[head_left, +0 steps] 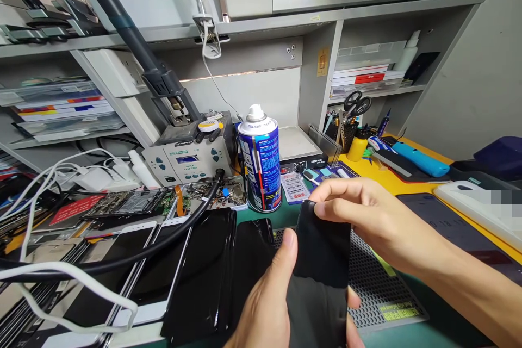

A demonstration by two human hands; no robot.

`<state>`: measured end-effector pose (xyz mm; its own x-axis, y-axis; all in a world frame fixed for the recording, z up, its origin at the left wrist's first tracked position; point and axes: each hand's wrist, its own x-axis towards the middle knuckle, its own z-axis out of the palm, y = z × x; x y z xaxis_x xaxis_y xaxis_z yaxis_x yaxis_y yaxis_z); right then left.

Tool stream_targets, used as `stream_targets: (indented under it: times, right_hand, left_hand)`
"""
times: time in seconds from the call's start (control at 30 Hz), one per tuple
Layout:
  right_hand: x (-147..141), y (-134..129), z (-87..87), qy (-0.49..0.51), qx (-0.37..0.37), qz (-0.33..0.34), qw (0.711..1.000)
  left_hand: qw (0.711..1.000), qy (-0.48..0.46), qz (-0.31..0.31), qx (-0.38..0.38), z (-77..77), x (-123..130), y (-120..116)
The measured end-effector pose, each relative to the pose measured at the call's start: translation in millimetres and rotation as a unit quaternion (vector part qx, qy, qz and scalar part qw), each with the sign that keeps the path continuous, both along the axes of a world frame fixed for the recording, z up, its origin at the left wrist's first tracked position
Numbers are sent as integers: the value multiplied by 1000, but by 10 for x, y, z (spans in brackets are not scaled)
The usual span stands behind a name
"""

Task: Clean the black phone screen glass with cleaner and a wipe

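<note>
A black smartphone [320, 261] is held upright and slightly tilted in front of me, its dark face toward the camera. My left hand [271, 293] wraps round its lower part, thumb along the left edge and fingertips showing at the right edge. At the top left corner my right hand [359, 209] pinches the phone's edge between thumb and forefinger. Whether it grips a thin film there cannot be made out. Beneath the phone lies a grey perforated mat [379, 288] on the green work surface.
Dark phone screens [199, 272] and white-framed phones [161, 266] lie at left under a black hose [163, 250] and white cables. A blue spray can [261, 163] stands behind, beside a soldering station [187, 157]. At right are a large phone [452, 228] and a blue tool [422, 157].
</note>
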<state>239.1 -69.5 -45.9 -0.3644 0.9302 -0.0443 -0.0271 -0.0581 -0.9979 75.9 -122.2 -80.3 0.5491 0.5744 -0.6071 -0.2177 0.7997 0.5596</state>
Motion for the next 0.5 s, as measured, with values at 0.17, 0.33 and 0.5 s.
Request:
stream_targets:
  times: [0.17,0.33,0.5]
  right_hand:
    - [-1,4,5,-5,3,0,1000]
    - [2,-11,26,-12,11,-3,1000]
    - [-10,-25,51,5,-21,5,1000]
  left_hand:
    - [1000,-14,-1,6,-11,5,6]
    - [1000,-19,-7,7,-10,-10,2]
    - [1000,-28,-10,-3,44,-12,6]
